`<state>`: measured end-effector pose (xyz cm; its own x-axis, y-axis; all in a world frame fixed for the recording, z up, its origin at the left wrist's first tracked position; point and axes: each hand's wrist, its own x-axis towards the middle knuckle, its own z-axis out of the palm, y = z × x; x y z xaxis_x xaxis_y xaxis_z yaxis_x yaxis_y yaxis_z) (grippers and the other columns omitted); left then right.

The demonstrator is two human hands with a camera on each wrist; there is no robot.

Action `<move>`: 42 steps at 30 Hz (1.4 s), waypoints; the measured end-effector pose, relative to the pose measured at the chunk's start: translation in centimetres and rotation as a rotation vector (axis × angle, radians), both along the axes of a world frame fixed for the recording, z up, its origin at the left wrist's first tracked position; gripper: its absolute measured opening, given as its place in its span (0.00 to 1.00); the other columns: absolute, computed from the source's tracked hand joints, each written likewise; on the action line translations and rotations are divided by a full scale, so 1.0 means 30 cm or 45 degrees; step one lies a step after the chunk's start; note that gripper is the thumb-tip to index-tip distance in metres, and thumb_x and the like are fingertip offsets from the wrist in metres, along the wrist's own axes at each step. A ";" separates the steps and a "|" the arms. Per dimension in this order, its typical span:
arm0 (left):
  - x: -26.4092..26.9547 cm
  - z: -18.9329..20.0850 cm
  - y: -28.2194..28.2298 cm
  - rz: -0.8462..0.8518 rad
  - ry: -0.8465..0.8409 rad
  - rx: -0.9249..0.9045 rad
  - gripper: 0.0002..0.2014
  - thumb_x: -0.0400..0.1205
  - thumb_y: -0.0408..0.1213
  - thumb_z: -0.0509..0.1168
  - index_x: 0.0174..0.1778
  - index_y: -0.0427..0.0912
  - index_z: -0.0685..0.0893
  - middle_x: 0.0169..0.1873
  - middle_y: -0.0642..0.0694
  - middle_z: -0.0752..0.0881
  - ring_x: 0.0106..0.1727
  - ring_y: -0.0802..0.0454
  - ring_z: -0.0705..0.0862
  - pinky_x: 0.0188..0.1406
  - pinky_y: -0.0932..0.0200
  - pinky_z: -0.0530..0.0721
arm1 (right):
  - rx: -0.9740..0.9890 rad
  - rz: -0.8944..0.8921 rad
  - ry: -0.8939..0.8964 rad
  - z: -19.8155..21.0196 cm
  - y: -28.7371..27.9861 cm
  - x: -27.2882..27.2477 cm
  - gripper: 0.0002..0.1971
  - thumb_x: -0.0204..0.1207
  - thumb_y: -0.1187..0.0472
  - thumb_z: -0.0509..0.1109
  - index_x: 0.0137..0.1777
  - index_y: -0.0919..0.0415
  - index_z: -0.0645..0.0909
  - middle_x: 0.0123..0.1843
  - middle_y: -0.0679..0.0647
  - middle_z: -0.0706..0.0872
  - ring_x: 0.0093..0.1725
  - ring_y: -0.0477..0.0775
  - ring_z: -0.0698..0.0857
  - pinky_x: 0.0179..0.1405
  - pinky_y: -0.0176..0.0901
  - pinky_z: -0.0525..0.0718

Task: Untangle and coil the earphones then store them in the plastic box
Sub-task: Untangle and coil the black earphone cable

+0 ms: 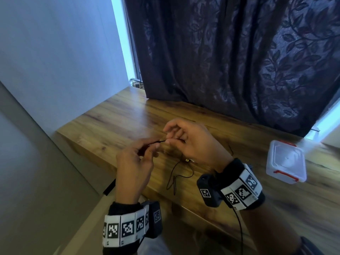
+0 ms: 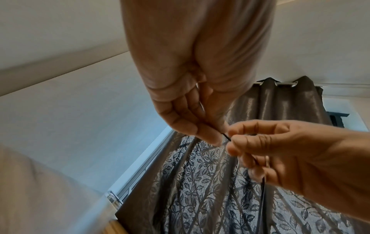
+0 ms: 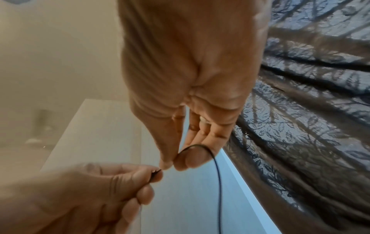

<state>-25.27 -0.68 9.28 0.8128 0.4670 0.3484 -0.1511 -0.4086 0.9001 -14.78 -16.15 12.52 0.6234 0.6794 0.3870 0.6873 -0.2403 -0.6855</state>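
Observation:
The black earphone cable is stretched short between my two hands above the wooden table. My left hand pinches one end of it between thumb and fingers. Thumb and forefinger of my right hand pinch the same cable, which loops over the fingertip and hangs down. The rest of the cable lies in loose bends on the table below my hands, with an earbud near my right wrist. The clear plastic box with red clips stands shut at the right.
A dark leaf-patterned curtain hangs behind the table. A white wall stands at the left beside the table's left edge. A small dark object lies below the table's front edge at the left.

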 end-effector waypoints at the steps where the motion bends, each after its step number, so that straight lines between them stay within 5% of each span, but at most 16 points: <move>1: 0.001 -0.004 0.004 0.009 -0.005 -0.017 0.07 0.81 0.34 0.71 0.52 0.49 0.90 0.36 0.56 0.91 0.39 0.61 0.89 0.30 0.55 0.87 | -0.025 -0.028 0.033 -0.002 -0.007 0.008 0.10 0.78 0.64 0.78 0.58 0.56 0.86 0.48 0.47 0.88 0.44 0.45 0.87 0.43 0.31 0.86; 10: 0.014 -0.027 0.010 -0.322 0.137 -0.013 0.05 0.82 0.38 0.70 0.52 0.49 0.85 0.41 0.49 0.89 0.46 0.56 0.89 0.49 0.59 0.87 | -0.165 0.037 -0.133 0.014 -0.023 0.029 0.06 0.78 0.67 0.76 0.50 0.55 0.90 0.50 0.45 0.86 0.50 0.43 0.86 0.53 0.47 0.87; 14: 0.027 -0.035 -0.006 -0.514 0.158 -0.124 0.09 0.87 0.40 0.62 0.55 0.39 0.83 0.35 0.44 0.88 0.41 0.49 0.87 0.46 0.47 0.86 | -0.137 0.140 -0.194 0.015 -0.002 0.026 0.08 0.78 0.69 0.74 0.49 0.55 0.90 0.51 0.48 0.86 0.53 0.47 0.85 0.55 0.54 0.86; 19: 0.019 -0.017 0.006 -0.590 0.097 -0.243 0.17 0.86 0.43 0.60 0.54 0.30 0.82 0.31 0.46 0.83 0.36 0.51 0.83 0.42 0.61 0.82 | -0.031 0.189 -0.322 0.015 0.002 0.036 0.06 0.78 0.66 0.77 0.52 0.58 0.93 0.51 0.50 0.91 0.52 0.50 0.89 0.52 0.56 0.88; 24: 0.018 -0.018 0.017 -0.652 0.064 -0.327 0.14 0.87 0.41 0.59 0.49 0.34 0.84 0.26 0.46 0.78 0.30 0.50 0.78 0.36 0.60 0.79 | -0.019 0.173 -0.397 0.024 0.000 0.042 0.09 0.79 0.61 0.77 0.57 0.58 0.92 0.48 0.49 0.94 0.49 0.49 0.90 0.49 0.53 0.88; 27: 0.015 -0.010 0.010 -0.680 0.021 -0.331 0.12 0.89 0.34 0.58 0.50 0.31 0.84 0.25 0.43 0.79 0.28 0.50 0.76 0.33 0.61 0.77 | 0.047 0.144 -0.347 0.018 0.001 0.046 0.07 0.78 0.63 0.78 0.55 0.59 0.92 0.47 0.48 0.93 0.48 0.45 0.89 0.50 0.47 0.88; 30: 0.012 -0.003 0.005 -0.685 -0.021 -0.456 0.11 0.86 0.29 0.59 0.57 0.27 0.82 0.30 0.38 0.82 0.27 0.50 0.76 0.31 0.62 0.77 | 0.119 0.132 -0.051 -0.004 0.008 0.036 0.07 0.80 0.67 0.75 0.55 0.61 0.90 0.49 0.49 0.91 0.50 0.45 0.89 0.52 0.41 0.88; 33: 0.010 -0.007 0.006 -0.677 -0.041 -0.536 0.11 0.85 0.28 0.60 0.59 0.28 0.83 0.35 0.35 0.86 0.30 0.46 0.78 0.35 0.58 0.80 | 0.178 0.159 0.253 -0.041 0.013 0.017 0.08 0.83 0.70 0.69 0.59 0.64 0.86 0.51 0.49 0.89 0.53 0.44 0.89 0.56 0.36 0.85; 36: 0.011 -0.010 0.003 -0.648 -0.036 -0.561 0.12 0.83 0.26 0.61 0.60 0.30 0.84 0.40 0.37 0.89 0.38 0.47 0.85 0.42 0.58 0.85 | 0.176 0.193 0.436 -0.098 0.027 -0.010 0.09 0.84 0.75 0.64 0.59 0.65 0.80 0.48 0.56 0.87 0.46 0.45 0.89 0.48 0.35 0.86; 40: 0.004 0.001 -0.004 -0.544 -0.056 -0.498 0.13 0.84 0.20 0.60 0.59 0.36 0.85 0.46 0.40 0.92 0.47 0.50 0.90 0.49 0.60 0.88 | 0.019 0.178 0.538 -0.202 0.038 -0.072 0.11 0.88 0.70 0.60 0.56 0.54 0.79 0.44 0.50 0.85 0.40 0.47 0.87 0.44 0.55 0.90; 42: 0.003 0.000 -0.002 -0.491 -0.064 -0.471 0.16 0.84 0.17 0.58 0.60 0.36 0.84 0.48 0.41 0.92 0.50 0.51 0.91 0.50 0.62 0.88 | -0.148 0.195 0.443 -0.215 0.023 -0.111 0.13 0.89 0.68 0.58 0.55 0.50 0.80 0.41 0.45 0.84 0.36 0.41 0.85 0.42 0.51 0.90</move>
